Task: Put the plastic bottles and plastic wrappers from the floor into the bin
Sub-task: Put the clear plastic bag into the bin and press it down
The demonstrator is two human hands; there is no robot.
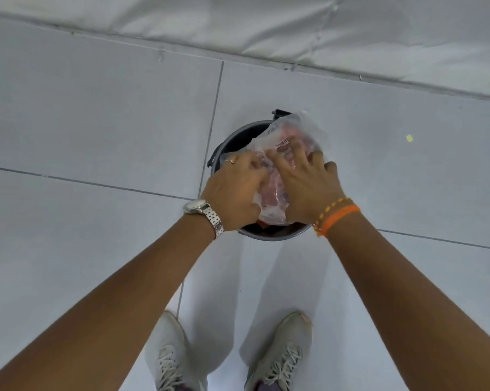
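A round dark bin [232, 141] stands on the white tiled floor right in front of me. Over its mouth lies a crumpled clear plastic wrapper [291, 131] with pink and red print. My left hand [235, 190], with a silver watch on the wrist, grips the wrapper's left side. My right hand [303, 184], with orange bracelets on the wrist, is spread flat on top of the wrapper and presses on it, fingers apart. Most of the bin's inside is hidden by the wrapper and my hands; something orange shows at the near rim.
A white sheet-covered edge [322, 32] runs across the top of the view behind the bin. A small yellow scrap [409, 138] lies on the tiles to the right. My two pale shoes [280, 354] stand just below the bin.
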